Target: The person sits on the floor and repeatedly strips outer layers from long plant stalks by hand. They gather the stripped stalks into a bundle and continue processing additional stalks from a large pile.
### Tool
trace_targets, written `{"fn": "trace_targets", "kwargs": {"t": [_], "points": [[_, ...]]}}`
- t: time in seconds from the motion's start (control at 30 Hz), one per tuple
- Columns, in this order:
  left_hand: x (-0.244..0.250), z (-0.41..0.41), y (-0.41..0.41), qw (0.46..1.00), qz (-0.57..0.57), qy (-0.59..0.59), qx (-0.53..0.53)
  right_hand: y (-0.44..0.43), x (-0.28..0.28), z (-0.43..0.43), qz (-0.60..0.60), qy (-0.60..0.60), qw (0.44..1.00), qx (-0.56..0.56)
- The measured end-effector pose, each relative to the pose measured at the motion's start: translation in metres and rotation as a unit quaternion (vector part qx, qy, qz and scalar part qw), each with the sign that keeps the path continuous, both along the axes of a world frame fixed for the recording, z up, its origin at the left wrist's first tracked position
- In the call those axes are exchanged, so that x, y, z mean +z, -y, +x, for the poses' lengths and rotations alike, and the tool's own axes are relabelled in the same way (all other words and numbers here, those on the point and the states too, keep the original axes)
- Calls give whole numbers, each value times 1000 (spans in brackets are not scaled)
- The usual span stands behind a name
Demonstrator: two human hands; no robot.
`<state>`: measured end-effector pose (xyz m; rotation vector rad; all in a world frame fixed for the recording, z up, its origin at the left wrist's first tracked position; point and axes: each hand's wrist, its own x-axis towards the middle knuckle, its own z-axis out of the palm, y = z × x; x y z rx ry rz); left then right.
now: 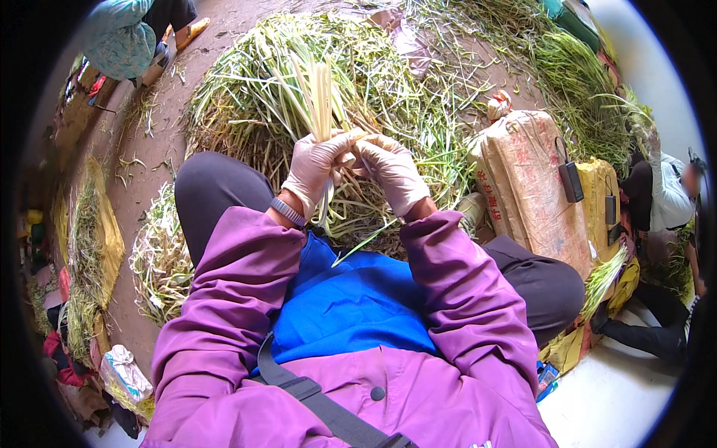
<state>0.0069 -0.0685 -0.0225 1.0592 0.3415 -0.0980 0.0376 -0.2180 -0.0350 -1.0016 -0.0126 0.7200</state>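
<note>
My left hand [313, 165], in a thin pale glove, is closed around a bundle of pale green-white stalks [318, 103]. The stalks point away from me, and their other ends hang below the fist. My right hand [392, 171], gloved too, meets the left at the bundle; its thumb and fingers are pinched together, and what lies between them is too small to tell. Beneath and beyond both hands rises a large heap of loose green and straw-coloured stalks [252, 95]. One green stalk [364, 243] lies across the blue cloth on my lap.
A filled woven sack [529, 179] with a black device stands at my right, beside a yellow sack [599, 196]. Smaller stalk piles [162, 257] lie at my left, and more greens [577, 89] at the far right. Other people sit at upper left and right.
</note>
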Motion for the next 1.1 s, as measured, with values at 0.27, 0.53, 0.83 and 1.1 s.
{"fn": "trace_targets", "kwargs": {"t": [0.27,0.53,0.83,1.1], "points": [[-4,-1,1,998,47,-20,30,1,6,0,-72,11,997,-17],[-7,1,-1,994,93,-50,-20,1,7,8,-97,79,987,-99],[2,-4,6,991,117,-39,-52,9,1,11,-81,64,994,-29],[3,-4,4,998,47,-29,-2,10,0,11,-97,78,991,-51]]}}
